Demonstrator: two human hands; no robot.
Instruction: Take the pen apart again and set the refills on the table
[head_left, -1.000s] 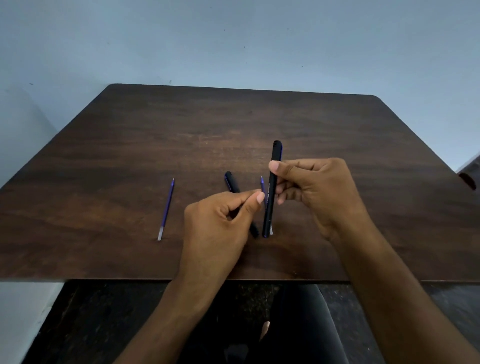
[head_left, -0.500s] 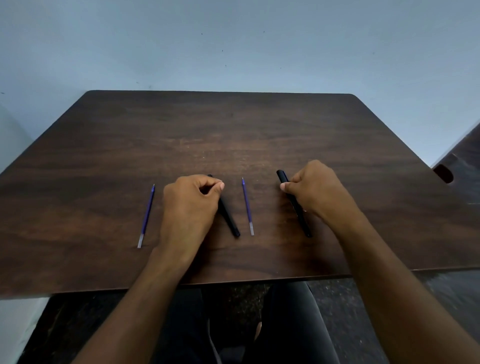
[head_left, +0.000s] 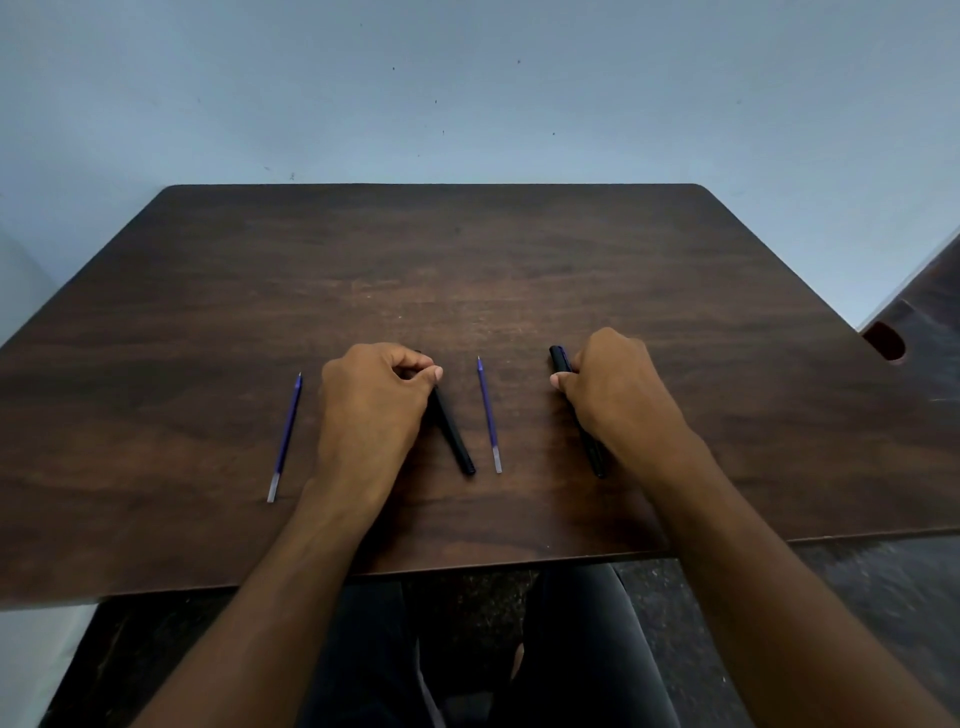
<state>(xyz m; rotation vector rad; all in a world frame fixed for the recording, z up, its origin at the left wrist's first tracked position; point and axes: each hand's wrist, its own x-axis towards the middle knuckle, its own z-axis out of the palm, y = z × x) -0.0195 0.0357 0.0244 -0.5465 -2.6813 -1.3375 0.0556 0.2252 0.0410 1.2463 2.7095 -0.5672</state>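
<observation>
Two black pens and two thin blue refills lie on a dark wooden table. My left hand rests on the table with curled fingers pinching the upper end of the left black pen, which lies flat. My right hand grips the right black pen, which also lies on the table; its lower tip shows below my wrist. One blue refill lies between the two pens. The other blue refill lies left of my left hand, untouched.
A pale blue wall stands behind the table. At the right edge a second dark wooden piece with a cut-out hole shows. My dark-trousered legs are under the table's near edge, above a dark floor.
One second ago my right hand held its pen raised and upright; it has since laid it on the table to the right. My left hand moved left onto the other pen. The camera shifted slightly.
</observation>
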